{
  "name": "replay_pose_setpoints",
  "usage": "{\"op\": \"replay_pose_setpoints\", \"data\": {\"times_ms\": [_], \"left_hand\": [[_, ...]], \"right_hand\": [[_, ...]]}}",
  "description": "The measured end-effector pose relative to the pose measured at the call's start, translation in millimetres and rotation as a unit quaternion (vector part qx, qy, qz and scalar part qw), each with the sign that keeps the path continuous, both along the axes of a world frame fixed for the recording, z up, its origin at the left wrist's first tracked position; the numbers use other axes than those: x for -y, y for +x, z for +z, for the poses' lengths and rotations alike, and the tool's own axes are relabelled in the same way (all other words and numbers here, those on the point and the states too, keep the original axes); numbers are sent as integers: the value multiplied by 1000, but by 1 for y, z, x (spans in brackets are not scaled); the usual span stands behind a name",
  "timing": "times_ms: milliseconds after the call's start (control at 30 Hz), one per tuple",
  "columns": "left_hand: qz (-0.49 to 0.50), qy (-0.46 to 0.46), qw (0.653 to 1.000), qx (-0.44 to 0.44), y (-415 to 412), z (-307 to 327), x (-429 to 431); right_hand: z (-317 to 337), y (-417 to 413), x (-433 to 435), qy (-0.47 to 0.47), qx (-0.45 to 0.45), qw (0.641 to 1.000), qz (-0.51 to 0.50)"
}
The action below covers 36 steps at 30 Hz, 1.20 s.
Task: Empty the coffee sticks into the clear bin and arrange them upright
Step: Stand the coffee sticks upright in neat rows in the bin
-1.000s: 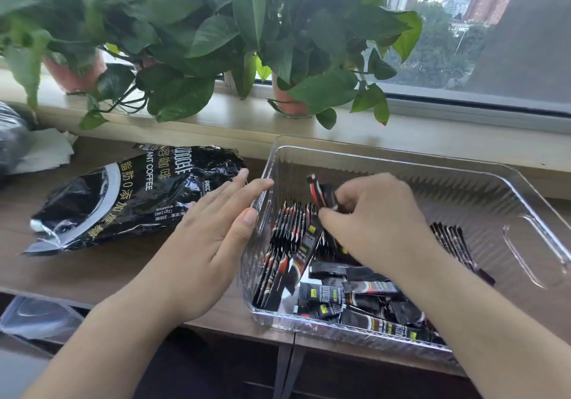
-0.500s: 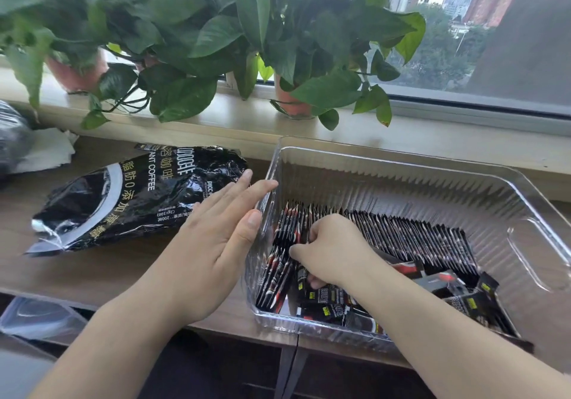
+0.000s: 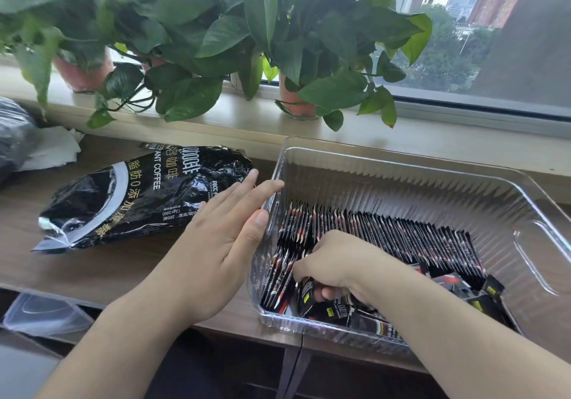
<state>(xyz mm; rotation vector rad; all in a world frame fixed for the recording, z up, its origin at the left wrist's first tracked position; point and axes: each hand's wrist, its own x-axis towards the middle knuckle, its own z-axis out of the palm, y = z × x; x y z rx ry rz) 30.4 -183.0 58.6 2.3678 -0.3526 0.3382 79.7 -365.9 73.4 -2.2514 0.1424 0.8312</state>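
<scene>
Centrally, the wooden desk (image 3: 129, 272) carried the clear bin (image 3: 386, 155), a ribbed transparent tray with a cut-out handle in its right end wall. To the left of the bin, the black instant-coffee bag (image 3: 139, 201) lay flat on the desk with its torn end toward the windowsill (image 3: 234, 120), where potted plants (image 3: 191, 28) stood.

Bin contents:
1. The upright coffee sticks (image 3: 417, 238) formed one long row on edge, running from the left wall toward the right end and leaning slightly left.
2. A second, shorter row (image 3: 278, 278) stood on edge in the near left corner, against the left wall.
3. The loose coffee sticks (image 3: 463, 287) lay flat and crossed along the near side of the bin floor.

Hand positions:
- The left hand (image 3: 222, 244) was outside the bin, fingers straight and close together, with the index fingertip and thumb tip touching the outer face of the left wall.
- The right hand (image 3: 336, 262) was inside the bin at the near left, just right of the shorter row. Its fingers (image 3: 327, 293) were curled downward and, with the thumb, pinched one coffee stick (image 3: 306, 295), which stood nearly upright below the palm.
</scene>
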Motion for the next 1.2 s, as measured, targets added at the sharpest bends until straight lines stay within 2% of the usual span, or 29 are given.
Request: {"op": "replay_pose_setpoints", "data": {"times_ms": [200,333,433,567,667,800,1000,1200], "left_hand": [[1,1,1000,-9,0,1,0],[1,6,1000,-7,0,1,-1],[2,4,1000,-4,0,1,-1],[1,7,1000,-1,0,1,-1],[0,10,1000,4,0,1,-1],[0,7,1000,8,0,1,-1],[-2,12,1000,-2,0,1,-2],[-1,10,1000,-4,0,1,-2]], "right_hand": [[-9,-3,5,-21,49,998,26],[-3,-11,10,-3,43,998,38],[-6,-11,11,-32,63,996,47],[-12,-10,4,-11,65,998,6],[-12,-8,-2,5,27,999,-16],[-17,-5,3,-54,105,992,42],[-16,-7,16,-16,207,978,27],[-18,-5,15,-44,181,981,56]]}}
